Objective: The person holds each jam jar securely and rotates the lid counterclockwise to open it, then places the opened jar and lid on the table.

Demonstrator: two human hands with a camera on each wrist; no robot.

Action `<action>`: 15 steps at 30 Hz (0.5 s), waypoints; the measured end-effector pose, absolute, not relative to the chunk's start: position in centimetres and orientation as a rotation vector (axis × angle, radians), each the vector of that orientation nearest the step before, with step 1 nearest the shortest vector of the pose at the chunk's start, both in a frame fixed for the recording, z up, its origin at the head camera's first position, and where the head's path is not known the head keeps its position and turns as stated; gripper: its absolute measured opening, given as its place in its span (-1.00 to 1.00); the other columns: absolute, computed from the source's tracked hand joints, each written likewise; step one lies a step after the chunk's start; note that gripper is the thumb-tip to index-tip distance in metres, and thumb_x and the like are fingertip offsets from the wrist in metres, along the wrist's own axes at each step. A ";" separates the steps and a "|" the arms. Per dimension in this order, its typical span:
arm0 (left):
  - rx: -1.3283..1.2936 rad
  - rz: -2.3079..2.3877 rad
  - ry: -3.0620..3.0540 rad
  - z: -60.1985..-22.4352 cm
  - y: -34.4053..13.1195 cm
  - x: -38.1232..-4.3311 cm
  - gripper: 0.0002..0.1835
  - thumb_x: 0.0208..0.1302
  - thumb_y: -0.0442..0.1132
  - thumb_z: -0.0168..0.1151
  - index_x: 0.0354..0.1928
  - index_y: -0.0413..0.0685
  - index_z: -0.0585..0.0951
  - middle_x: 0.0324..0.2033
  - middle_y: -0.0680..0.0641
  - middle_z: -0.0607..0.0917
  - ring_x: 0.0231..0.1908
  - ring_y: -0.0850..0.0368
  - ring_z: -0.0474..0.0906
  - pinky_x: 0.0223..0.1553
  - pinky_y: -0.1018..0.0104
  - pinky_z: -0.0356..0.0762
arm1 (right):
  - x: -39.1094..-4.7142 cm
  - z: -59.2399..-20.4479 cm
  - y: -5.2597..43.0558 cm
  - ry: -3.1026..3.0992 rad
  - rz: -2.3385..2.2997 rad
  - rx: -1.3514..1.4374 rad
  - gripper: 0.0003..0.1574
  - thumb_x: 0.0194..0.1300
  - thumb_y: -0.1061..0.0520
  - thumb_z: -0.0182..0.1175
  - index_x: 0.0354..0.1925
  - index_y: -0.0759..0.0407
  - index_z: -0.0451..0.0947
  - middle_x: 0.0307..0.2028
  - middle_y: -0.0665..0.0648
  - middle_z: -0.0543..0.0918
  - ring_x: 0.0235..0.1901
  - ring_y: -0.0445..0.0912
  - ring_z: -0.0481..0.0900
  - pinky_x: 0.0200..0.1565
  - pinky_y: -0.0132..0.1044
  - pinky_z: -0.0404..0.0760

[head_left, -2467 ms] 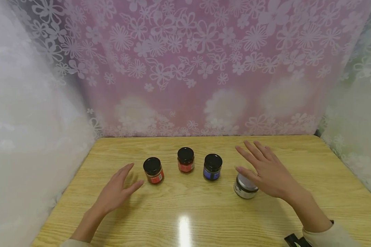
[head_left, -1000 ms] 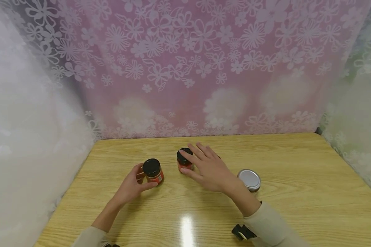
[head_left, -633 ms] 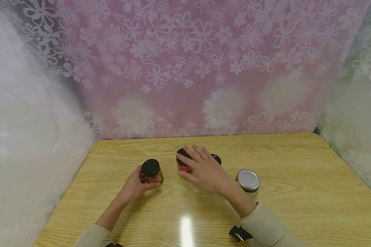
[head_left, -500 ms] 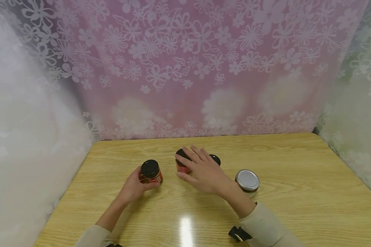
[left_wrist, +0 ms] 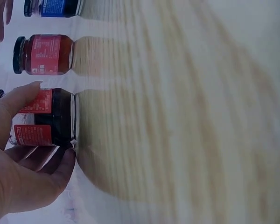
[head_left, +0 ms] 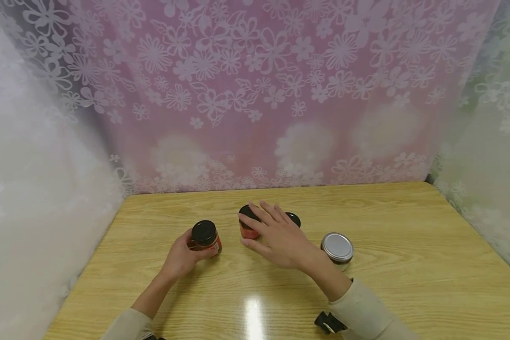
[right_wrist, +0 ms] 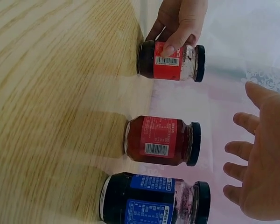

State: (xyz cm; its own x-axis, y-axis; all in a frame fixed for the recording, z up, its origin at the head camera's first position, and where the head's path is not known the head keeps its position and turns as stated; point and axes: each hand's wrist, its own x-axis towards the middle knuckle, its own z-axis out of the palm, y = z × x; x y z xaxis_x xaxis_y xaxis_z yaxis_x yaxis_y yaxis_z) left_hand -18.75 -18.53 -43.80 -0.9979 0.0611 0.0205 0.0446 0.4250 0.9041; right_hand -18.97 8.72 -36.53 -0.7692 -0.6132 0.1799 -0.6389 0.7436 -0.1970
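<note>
My left hand (head_left: pixel 182 257) grips a glass jar (head_left: pixel 204 233) with a black lid and red label, thumb in front and fingers behind. In the left wrist view this jar (left_wrist: pixel 61 116) stands upright on the table, dark at its base. My right hand (head_left: pixel 282 242) hovers with fingers spread above a second red-labelled jar (head_left: pixel 248 233), partly covering it in the head view. A gap shows between that hand (right_wrist: pixel 270 154) and the lids in the right wrist view. Beside it stands a blue-labelled jar (right_wrist: pixel 151 198) with a black lid, mostly hidden by the hand from above.
A jar with a silver lid (head_left: pixel 337 247) stands to the right of my right hand, partly behind the forearm. The wood-grain table (head_left: pixel 408 264) ends at a pink flowered curtain (head_left: pixel 238 118). Pale curtains hang on both sides.
My left hand has closed in on the leftmost jar and taken hold of it. My right hand has moved left from the silver-lidded jar to above the middle jars.
</note>
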 end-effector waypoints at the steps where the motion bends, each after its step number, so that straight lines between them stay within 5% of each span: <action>1: 0.084 1.679 2.646 -43.8 -18.5 -18.7 -0.33 -0.02 -0.19 0.52 0.18 -0.12 0.48 -0.05 -0.13 0.63 -0.05 -0.05 0.59 -0.07 0.07 0.55 | -18.9 -36.5 8.8 -2.838 0.375 1.022 -0.19 0.40 -0.46 -0.35 0.48 -0.24 0.02 0.48 0.04 -0.02 0.45 -0.07 -0.28 0.38 0.00 -0.20; 15: 0.115 1.640 2.738 -40.6 -17.3 -17.7 -0.37 -0.02 -0.01 0.51 0.12 0.03 0.52 -0.09 -0.05 0.63 -0.07 0.04 0.57 -0.10 0.11 0.55 | -17.2 -34.8 9.6 -2.794 0.431 0.994 -0.18 0.39 -0.47 -0.37 0.48 -0.23 0.01 0.47 0.00 -0.04 0.44 -0.06 -0.20 0.37 -0.01 -0.08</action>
State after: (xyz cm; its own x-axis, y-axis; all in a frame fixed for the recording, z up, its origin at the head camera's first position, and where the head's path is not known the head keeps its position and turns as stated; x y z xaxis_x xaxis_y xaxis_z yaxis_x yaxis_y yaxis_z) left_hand -17.70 -17.34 -40.57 -0.9960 0.0351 0.0819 0.0888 0.4701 0.8781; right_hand -17.23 9.64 -34.83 -0.7707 -0.5942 0.2300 -0.6360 0.7401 -0.2188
